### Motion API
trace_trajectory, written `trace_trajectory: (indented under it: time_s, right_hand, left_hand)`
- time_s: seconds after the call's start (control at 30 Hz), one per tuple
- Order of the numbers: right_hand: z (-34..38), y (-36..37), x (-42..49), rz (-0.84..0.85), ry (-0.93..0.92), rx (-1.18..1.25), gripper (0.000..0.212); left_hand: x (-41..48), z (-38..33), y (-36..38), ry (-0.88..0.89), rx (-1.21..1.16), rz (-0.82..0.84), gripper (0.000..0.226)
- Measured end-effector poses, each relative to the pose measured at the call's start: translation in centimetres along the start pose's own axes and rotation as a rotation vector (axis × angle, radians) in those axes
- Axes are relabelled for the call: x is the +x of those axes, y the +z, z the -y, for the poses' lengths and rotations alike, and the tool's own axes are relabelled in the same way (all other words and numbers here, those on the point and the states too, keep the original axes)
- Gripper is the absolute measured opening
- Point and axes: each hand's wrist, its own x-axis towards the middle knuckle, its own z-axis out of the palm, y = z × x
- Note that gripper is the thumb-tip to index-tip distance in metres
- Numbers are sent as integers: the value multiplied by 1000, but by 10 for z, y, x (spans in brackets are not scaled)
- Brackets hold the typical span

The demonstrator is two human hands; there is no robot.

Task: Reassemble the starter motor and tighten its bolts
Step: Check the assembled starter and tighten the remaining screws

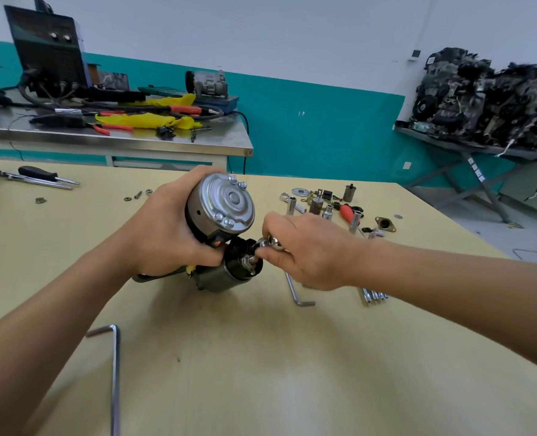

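At the far left, a long bent wrench (115, 357) lies near my edge of the desk (261, 357), with screwdrivers (40, 179) at the back and a few loose nuts and a bolt (136, 195) between. My left grip (163, 228) is wrapped round the body of the starter motor (220, 212), holding it at the middle of the desk with its round end cap towards me. I cannot tell whether its low end touches the desk. My right grip (305, 250) pinches a small shiny tool (272, 242) set on the stud (248, 260) of the smaller cylinder underneath. I judge this to be the bolt-tightening step. Next I need to hold the motor firm while the tool turns squarely on the stud. A bent key (295, 294) lies just under my right wrist, and sockets and small parts (330, 206) crowd the desk beyond it. So my turning room is tight on the right. The desk's right edge is well apart, and there is bare desk towards me.
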Motion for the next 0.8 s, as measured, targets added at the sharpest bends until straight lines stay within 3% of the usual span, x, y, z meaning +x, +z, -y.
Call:
trace_trajectory:
  time_s: [0.3,0.43,0.5,0.57,0.63,0.73,0.8]
  right_hand:
    - [9,6,-2,-48,144,152,32]
    - [4,-7,-1,64,75,166,27]
    - [-2,-18,1,7,71,260,27]
    - [-18,-29,8,-113,181,491,34]
    - [-43,-37,19,-144,433,783,42]
    - [-70,-29,36,113,768,853,43]
    - [-75,-15,46,324,861,817,33]
  left_hand:
    - [1,-4,1,-12,-3,10,77]
    - [-3,-4,-1,8,8,5,79]
    - [-4,-4,-4,4,7,13,80]
    - [-4,-5,-4,-5,3,21,81]
    - [-3,-5,-4,-15,-6,27,80]
    - [-1,-5,-3,-32,-19,45,80]
    - [0,-5,-4,-39,-16,50,80]
